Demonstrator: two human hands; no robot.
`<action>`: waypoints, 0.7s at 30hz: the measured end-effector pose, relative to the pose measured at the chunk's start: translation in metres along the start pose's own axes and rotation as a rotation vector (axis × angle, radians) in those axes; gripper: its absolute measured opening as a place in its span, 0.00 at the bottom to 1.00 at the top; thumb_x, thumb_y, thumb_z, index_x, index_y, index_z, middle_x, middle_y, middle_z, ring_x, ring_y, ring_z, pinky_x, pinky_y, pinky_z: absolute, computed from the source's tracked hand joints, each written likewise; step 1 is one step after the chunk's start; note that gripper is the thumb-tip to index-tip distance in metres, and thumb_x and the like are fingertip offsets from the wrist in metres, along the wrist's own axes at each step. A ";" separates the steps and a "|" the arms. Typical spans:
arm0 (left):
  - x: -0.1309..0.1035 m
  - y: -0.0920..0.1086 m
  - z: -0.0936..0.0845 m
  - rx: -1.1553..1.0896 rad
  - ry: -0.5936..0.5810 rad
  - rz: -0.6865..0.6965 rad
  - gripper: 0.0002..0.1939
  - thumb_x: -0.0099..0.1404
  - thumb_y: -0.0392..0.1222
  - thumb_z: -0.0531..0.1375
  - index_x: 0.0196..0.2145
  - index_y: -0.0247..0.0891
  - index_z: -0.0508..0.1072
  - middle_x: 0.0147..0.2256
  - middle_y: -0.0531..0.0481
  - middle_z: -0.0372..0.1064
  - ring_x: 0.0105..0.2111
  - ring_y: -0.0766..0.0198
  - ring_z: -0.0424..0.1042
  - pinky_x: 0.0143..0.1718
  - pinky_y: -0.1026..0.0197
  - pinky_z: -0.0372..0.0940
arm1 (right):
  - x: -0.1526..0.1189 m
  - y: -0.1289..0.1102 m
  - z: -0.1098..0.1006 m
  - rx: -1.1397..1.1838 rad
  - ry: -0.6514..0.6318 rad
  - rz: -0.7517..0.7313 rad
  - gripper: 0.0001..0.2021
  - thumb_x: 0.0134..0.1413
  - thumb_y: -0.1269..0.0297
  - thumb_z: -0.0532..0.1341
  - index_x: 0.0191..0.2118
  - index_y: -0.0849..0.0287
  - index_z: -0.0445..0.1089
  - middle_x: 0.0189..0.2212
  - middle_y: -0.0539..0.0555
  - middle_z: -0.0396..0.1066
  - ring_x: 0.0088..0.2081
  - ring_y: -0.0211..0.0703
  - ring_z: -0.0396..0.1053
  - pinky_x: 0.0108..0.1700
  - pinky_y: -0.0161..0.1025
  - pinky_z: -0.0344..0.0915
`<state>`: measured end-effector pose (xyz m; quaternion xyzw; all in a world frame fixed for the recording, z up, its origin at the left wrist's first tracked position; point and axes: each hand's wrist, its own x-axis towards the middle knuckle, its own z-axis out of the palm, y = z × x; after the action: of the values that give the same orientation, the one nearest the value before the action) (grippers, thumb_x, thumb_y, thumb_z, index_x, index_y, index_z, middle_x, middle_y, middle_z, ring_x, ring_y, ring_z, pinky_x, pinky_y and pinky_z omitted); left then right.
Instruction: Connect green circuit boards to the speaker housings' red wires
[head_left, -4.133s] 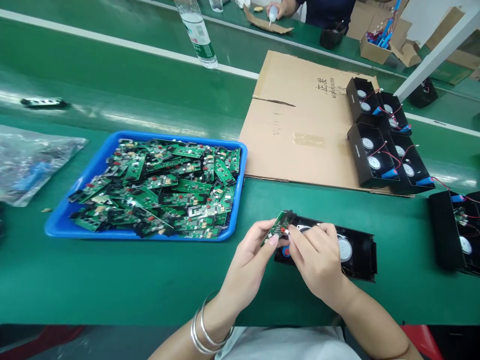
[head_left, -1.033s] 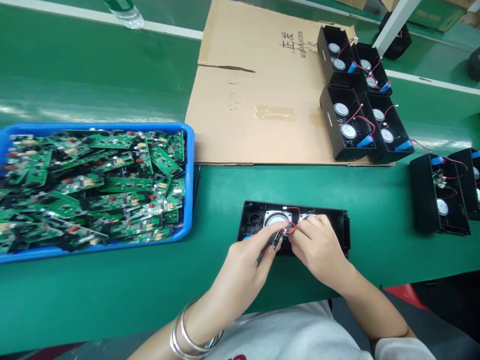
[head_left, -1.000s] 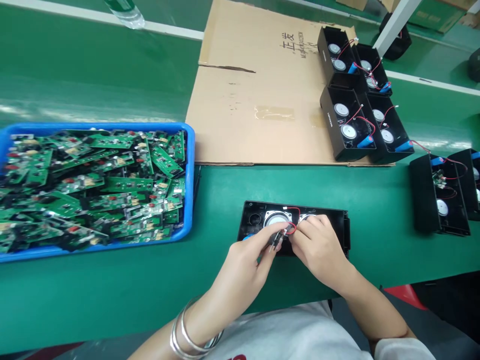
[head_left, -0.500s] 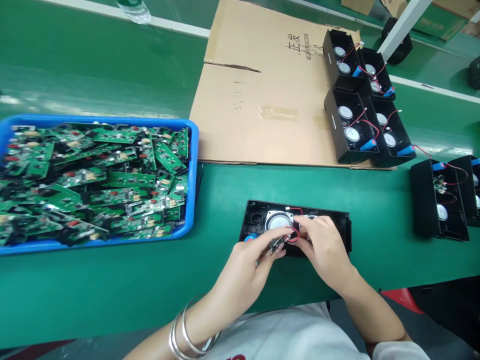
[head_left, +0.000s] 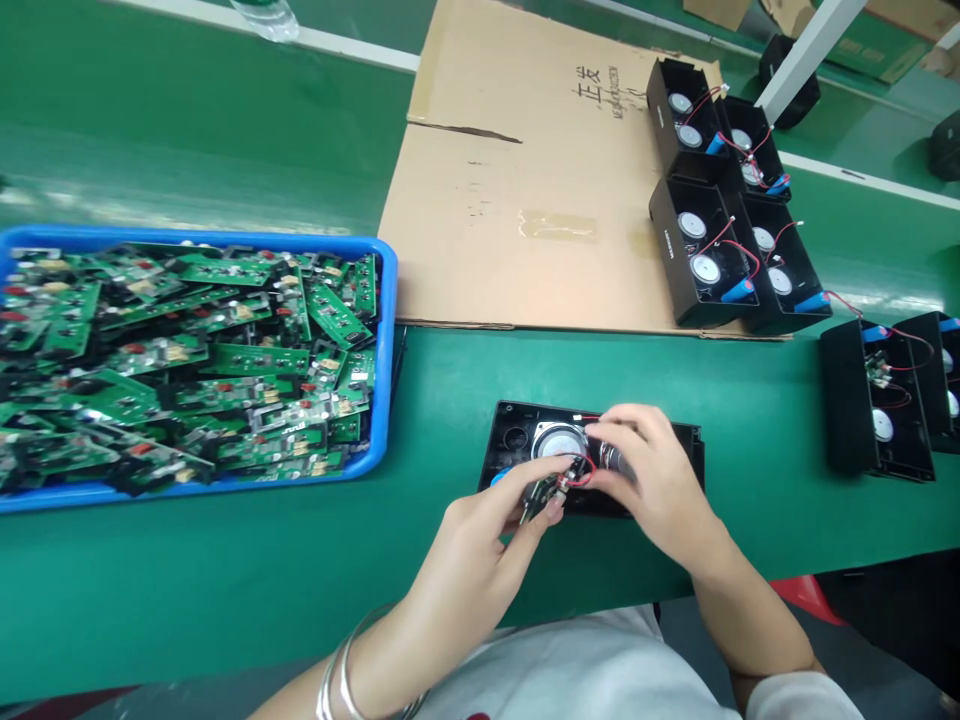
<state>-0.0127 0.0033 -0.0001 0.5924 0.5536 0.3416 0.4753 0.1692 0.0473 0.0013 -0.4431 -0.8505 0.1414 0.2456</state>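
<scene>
A black speaker housing [head_left: 517,415] lies on the bench in front of me, its inside facing up. A round speaker driver [head_left: 561,441] shows in it, and a second driver [head_left: 616,459] is partly covered by my right hand. My left hand [head_left: 491,525] pinches a small green circuit board [head_left: 538,497] above the housing's near edge. A red wire [head_left: 583,472] loops from the board's upper end. My right hand [head_left: 652,480] hovers over the housing, thumb and fingers apart, with the thumb close to the wire; whether it touches is unclear. A blue cylinder [head_left: 500,476] peeks out at left.
To the left, a blue tray [head_left: 386,400] is heaped with circuit boards [head_left: 259,360]. Flattened cardboard [head_left: 517,270] lies at the back. Several black housings [head_left: 679,265] with drivers and wires stand on its right side. More housings [head_left: 847,410] stand at the far right.
My right hand's fingers have spread and lifted away from the wire, uncovering part of the second driver. My left hand has tilted the board, so more of its green face shows.
</scene>
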 end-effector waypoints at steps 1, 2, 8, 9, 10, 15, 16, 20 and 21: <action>-0.001 0.001 -0.003 0.056 0.010 0.011 0.11 0.63 0.38 0.56 0.44 0.42 0.72 0.27 0.56 0.76 0.19 0.68 0.73 0.16 0.72 0.65 | 0.003 0.002 -0.001 -0.044 0.001 0.002 0.13 0.64 0.61 0.52 0.43 0.63 0.69 0.38 0.58 0.70 0.39 0.45 0.64 0.39 0.40 0.62; -0.002 0.002 -0.005 0.108 0.021 0.029 0.11 0.63 0.38 0.57 0.44 0.43 0.72 0.23 0.58 0.73 0.16 0.69 0.69 0.13 0.72 0.62 | 0.005 0.004 -0.001 -0.119 -0.004 -0.002 0.12 0.64 0.63 0.53 0.44 0.63 0.69 0.38 0.58 0.71 0.39 0.45 0.63 0.39 0.40 0.61; -0.007 0.000 -0.009 0.280 0.082 0.080 0.11 0.63 0.41 0.58 0.44 0.44 0.71 0.21 0.59 0.67 0.14 0.72 0.60 0.13 0.72 0.58 | 0.019 0.006 0.016 -0.568 -0.024 -0.058 0.09 0.56 0.77 0.56 0.29 0.62 0.70 0.21 0.53 0.67 0.27 0.45 0.58 0.30 0.42 0.50; -0.007 -0.001 -0.008 0.290 0.087 0.071 0.11 0.63 0.41 0.58 0.44 0.44 0.71 0.21 0.59 0.67 0.14 0.71 0.60 0.13 0.71 0.58 | 0.019 0.006 0.018 -0.569 -0.006 -0.053 0.11 0.56 0.78 0.55 0.26 0.61 0.69 0.20 0.52 0.66 0.26 0.44 0.57 0.30 0.42 0.49; -0.007 -0.002 -0.007 0.290 0.096 0.071 0.12 0.63 0.42 0.58 0.45 0.44 0.71 0.20 0.60 0.67 0.14 0.71 0.60 0.13 0.71 0.58 | 0.019 0.006 0.018 -0.557 0.018 -0.045 0.13 0.56 0.79 0.54 0.24 0.60 0.68 0.19 0.52 0.65 0.25 0.43 0.57 0.30 0.42 0.49; -0.003 -0.006 0.003 0.184 0.160 0.082 0.12 0.62 0.41 0.59 0.44 0.44 0.70 0.24 0.59 0.74 0.13 0.72 0.67 0.12 0.73 0.60 | 0.003 0.008 0.000 -0.144 0.061 0.002 0.10 0.62 0.74 0.54 0.32 0.61 0.71 0.30 0.53 0.74 0.34 0.43 0.63 0.34 0.40 0.57; -0.002 -0.006 0.005 0.152 0.162 0.065 0.12 0.62 0.40 0.59 0.45 0.45 0.70 0.26 0.58 0.76 0.15 0.71 0.70 0.13 0.74 0.61 | -0.002 0.010 -0.005 0.014 0.038 -0.004 0.10 0.62 0.72 0.54 0.34 0.61 0.71 0.31 0.52 0.75 0.34 0.41 0.63 0.35 0.39 0.59; 0.004 -0.005 0.011 0.030 0.130 0.013 0.13 0.62 0.40 0.59 0.46 0.44 0.69 0.33 0.55 0.79 0.26 0.65 0.78 0.22 0.72 0.71 | -0.015 0.015 -0.014 0.462 -0.111 0.034 0.08 0.60 0.69 0.59 0.31 0.59 0.73 0.28 0.49 0.74 0.30 0.36 0.67 0.36 0.37 0.64; 0.005 -0.003 0.011 0.010 0.104 -0.004 0.13 0.62 0.40 0.58 0.46 0.43 0.69 0.35 0.54 0.79 0.28 0.64 0.79 0.26 0.70 0.73 | -0.017 0.015 -0.013 0.497 -0.151 0.078 0.08 0.60 0.68 0.59 0.31 0.58 0.73 0.27 0.49 0.74 0.30 0.36 0.67 0.35 0.37 0.64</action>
<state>-0.0027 0.0064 -0.0074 0.5751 0.5804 0.3683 0.4435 0.1949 0.0417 0.0009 -0.3897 -0.7880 0.3880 0.2769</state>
